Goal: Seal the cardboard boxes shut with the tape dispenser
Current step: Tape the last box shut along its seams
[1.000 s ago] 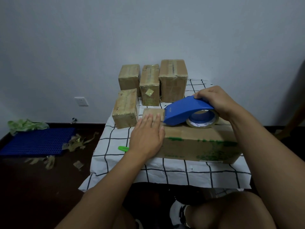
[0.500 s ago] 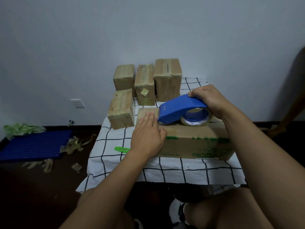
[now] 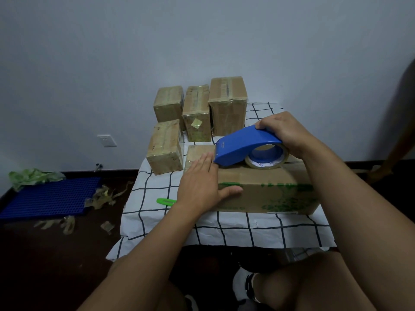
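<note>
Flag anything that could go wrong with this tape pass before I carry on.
1. The left hand lies flat on the box right at the dispenser nose; its cutting edge, or the tape, could catch the fingers.
2. The right hand grips the dispenser tilted, nose down, so the tape may run crooked or wrinkle.
3. The box sits near the table's front edge; a hard pull might slide it.

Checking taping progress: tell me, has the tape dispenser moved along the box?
Cannot tell: the tape dispenser sits at the same spot beside the left hand on the box.
</note>
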Tool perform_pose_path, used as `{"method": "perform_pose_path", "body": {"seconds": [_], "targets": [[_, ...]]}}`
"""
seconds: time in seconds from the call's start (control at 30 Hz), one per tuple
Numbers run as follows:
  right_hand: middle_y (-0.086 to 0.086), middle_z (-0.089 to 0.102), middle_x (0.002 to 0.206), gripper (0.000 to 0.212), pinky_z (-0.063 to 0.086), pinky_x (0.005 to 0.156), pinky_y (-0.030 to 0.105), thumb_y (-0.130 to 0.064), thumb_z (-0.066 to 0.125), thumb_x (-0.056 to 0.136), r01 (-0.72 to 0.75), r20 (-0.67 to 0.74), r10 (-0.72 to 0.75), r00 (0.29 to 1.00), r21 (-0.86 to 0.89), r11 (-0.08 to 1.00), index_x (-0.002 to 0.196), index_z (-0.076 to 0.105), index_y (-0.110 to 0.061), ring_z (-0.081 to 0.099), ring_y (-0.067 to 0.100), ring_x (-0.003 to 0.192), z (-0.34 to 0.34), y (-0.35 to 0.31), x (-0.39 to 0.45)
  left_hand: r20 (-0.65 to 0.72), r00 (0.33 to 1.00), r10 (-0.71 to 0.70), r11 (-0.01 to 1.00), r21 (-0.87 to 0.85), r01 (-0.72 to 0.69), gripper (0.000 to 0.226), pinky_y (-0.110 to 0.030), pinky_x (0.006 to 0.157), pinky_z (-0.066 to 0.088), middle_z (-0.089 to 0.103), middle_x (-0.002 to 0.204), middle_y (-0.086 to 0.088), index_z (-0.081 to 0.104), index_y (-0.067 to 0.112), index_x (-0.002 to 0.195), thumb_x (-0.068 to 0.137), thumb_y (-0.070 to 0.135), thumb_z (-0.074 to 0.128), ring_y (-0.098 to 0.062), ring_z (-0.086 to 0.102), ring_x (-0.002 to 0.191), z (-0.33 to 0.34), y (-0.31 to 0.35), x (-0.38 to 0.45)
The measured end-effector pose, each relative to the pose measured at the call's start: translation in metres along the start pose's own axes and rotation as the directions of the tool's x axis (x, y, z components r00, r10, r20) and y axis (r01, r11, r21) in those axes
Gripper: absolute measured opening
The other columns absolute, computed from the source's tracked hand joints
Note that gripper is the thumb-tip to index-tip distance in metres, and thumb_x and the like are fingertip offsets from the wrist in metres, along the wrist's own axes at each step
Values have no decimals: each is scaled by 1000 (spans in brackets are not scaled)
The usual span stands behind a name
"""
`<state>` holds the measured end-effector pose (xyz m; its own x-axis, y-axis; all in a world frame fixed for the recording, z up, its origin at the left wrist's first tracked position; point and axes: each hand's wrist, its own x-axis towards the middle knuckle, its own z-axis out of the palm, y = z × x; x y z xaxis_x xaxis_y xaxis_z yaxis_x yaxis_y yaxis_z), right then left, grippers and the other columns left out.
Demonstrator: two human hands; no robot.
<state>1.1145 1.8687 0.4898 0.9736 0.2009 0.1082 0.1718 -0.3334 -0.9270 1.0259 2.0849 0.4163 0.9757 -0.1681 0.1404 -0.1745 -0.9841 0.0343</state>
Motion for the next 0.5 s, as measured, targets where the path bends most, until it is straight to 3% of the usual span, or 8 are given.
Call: {"method": "perform_pose_path", "body": {"seconds": [0.1,0.2,0.27,0.5], "targets": [[18,62,77,34,41,69,35,-20,59,92,0,22,0,1000,-16,1000,89,68,13,53,23,69,-5,0,-2,-19,1000,-12,1000,12,12,124,-37,119,15,19,162,-3,21,19,154,60,97,5,-18,16,148,2,-1,0],[30,60,82,35,41,73,38,-21,58,93,9,38,-8,999,-31,999,86,67,12,53,26,73,-9,0,-5,-29,1000,-12,1000,24,13,125,-36,120,16,19,162,-1,19,20,155,60,99,0,-17,16,148,5,-2,0],[30,59,81,36,40,74,40,-21,58,93,20,50,-17,999,-51,999,85,66,14,51,27,73,-11,-2,-6,-33,999,-19,999,27,20,127,-36,120,14,18,162,-1,19,19,155,59,99,-2,-17,16,149,6,-3,0],[37,63,96,48,43,74,41,-35,61,75,-7,19,8,1000,-55,998,91,71,9,56,29,74,-51,5,-20,-48,998,-35,999,37,36,124,-36,118,16,20,162,-3,21,19,154,63,99,-1,-19,18,148,10,-3,1]]}}
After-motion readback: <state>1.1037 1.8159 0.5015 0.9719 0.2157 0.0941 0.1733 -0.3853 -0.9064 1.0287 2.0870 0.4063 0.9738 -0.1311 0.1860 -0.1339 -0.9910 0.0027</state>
